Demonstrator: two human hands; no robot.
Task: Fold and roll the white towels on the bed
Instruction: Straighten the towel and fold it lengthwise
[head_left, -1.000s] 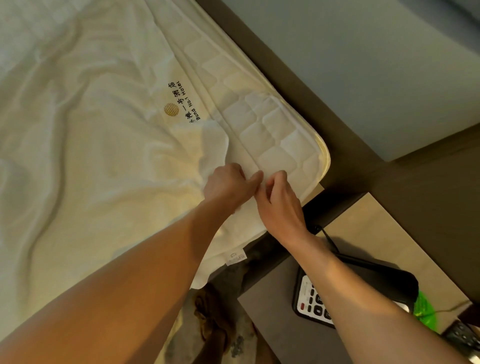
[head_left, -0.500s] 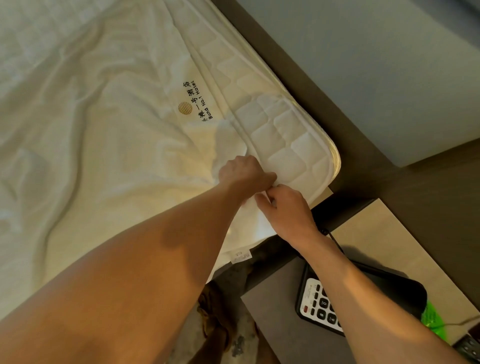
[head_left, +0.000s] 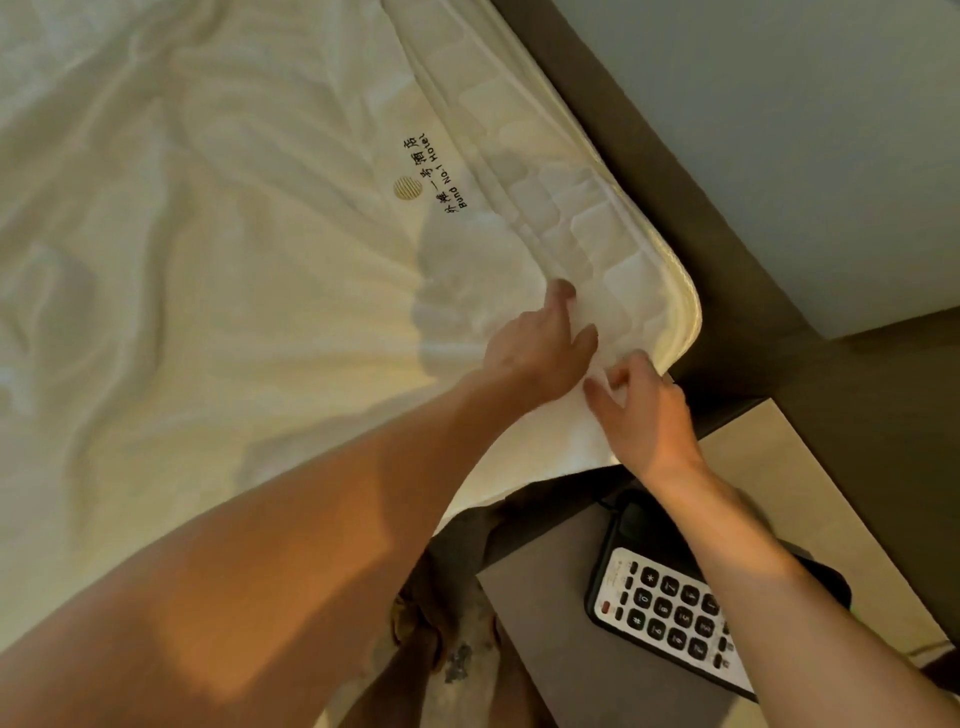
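The white towel (head_left: 234, 260), printed with a hotel logo, lies spread and wrinkled across the bed (head_left: 597, 244).

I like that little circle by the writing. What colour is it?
The circle is gold with thin stripes, on the white towel. Head view.
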